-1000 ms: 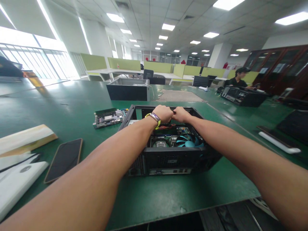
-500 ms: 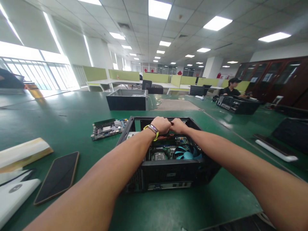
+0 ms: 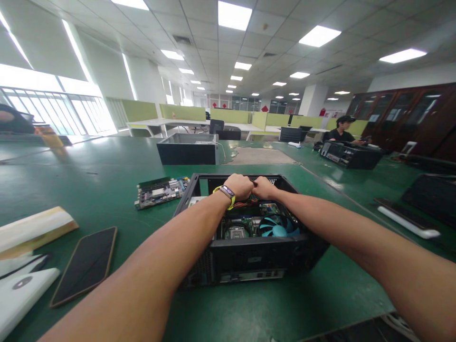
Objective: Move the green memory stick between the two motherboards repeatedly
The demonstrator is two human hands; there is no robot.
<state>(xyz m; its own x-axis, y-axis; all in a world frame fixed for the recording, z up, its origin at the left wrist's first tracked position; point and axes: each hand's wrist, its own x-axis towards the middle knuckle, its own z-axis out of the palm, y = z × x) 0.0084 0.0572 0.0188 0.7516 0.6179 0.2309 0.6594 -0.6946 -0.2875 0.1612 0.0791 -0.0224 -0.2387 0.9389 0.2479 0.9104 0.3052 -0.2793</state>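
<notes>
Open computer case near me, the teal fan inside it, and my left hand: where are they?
Computer case [image 3: 245,254]: head view, near wall.
Teal fan [image 3: 279,230]: head view, hub.
Left hand [image 3: 240,186]: head view, back.

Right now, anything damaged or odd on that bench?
Yes: beyond the open computer case, a ragged-edged pale patch breaks the green tabletop. The green surface looks torn or worn away there.

PC case below fingers: matt-ish blk metal; fan, nr side of fingers: smooth plastic; tabletop, L of fingers: semi-gloss.
</notes>
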